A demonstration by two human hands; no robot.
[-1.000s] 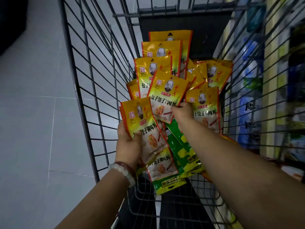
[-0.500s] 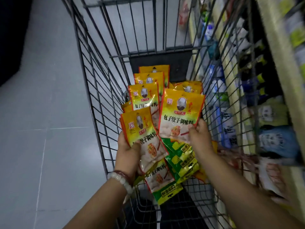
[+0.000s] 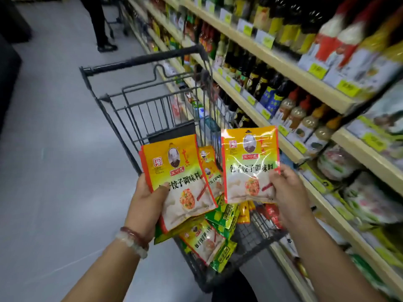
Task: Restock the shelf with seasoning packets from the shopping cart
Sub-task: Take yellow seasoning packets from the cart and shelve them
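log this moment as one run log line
left hand: grips yellow seasoning packet stack | right hand: pinches single yellow packet | over grey wire cart

Grey floor [image 3: 54, 149] fills the 9 o'clock side. At 12 o'clock a person's dark legs [image 3: 98, 20] and shoes [image 3: 106, 47] stand on it. Dark bottles [image 3: 257, 77] and yellow price tags [image 3: 346, 87] blur toward 2 o'clock.
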